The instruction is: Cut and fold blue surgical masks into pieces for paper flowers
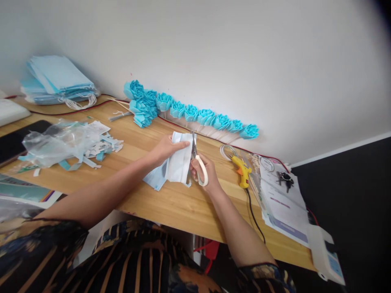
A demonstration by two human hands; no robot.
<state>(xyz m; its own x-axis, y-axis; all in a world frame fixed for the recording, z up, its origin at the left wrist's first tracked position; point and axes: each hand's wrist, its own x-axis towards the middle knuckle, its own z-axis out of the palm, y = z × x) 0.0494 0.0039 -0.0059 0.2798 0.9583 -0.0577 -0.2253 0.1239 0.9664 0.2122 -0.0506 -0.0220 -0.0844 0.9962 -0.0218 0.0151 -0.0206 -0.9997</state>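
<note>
My left hand (168, 147) grips a pale face mask (179, 162) by its upper part, thumb across the front. In my right hand (209, 169) is a pair of scissors (201, 171) with white handles, fingers through the loops. The blades point away from me and lie along the mask's right edge; a narrow strip hangs at its lower right corner. Beneath and left of the held mask, a light blue piece of mask material (156, 177) rests on the wooden table (183, 207).
Blue handmade flowers (191, 113) line the wall. Stacked masks (61, 77) lie back left, near a plastic bag (58, 142) and cut scraps (105, 142). A yellow glue gun (242, 171) with a cord, papers (281, 199) and keys (285, 179) are on the right.
</note>
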